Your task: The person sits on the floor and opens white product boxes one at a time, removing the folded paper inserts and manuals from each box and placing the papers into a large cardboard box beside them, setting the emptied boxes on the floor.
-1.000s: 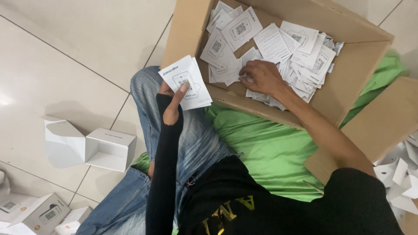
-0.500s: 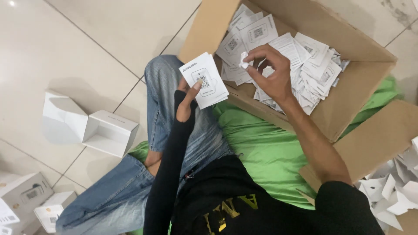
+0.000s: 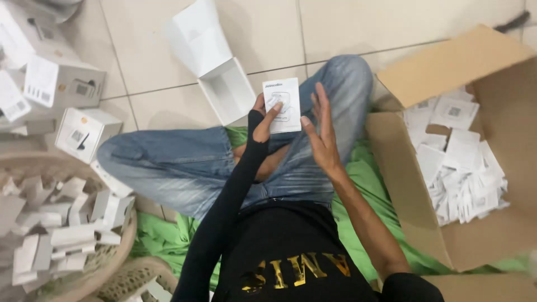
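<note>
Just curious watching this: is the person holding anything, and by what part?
The left hand holds a small stack of white leaflets by its left edge. The right hand is open beside it, holding nothing.

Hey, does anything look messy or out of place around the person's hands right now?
Nothing damaged. An open white box lies tipped on the floor tiles beyond the left hand, and leaflets sit jumbled in the cardboard carton.

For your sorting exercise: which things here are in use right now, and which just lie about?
In use: left hand holding white leaflets; right hand beside them.

Lying about: cardboard box, open white box, basket, green cloth.
</note>
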